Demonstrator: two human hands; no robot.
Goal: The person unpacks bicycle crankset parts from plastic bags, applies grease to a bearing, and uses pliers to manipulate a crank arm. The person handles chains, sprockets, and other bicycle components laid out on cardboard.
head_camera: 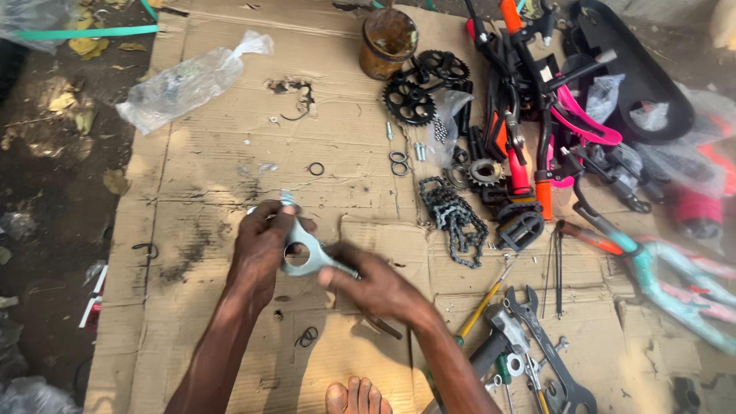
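Observation:
My left hand [261, 244] and my right hand [369, 284] together hold a flat grey metal spanner with a round ring end [300, 257] over a brown cardboard sheet [207, 165]. The left hand's fingers close around the ring end and a small bright bolt [287, 198] that sticks up above them. The right hand grips the handle end. Both hands are slightly blurred.
A bicycle chain [452, 216], black chainrings [418, 88], a rusty tin [387, 40], washers [399, 162], a black pedal [521, 230], pink and orange bike parts [552, 115], a teal frame [659, 276], spanners and screwdrivers [529, 337] lie right. A plastic bag [184, 80] lies upper left. My toes [354, 397] show below.

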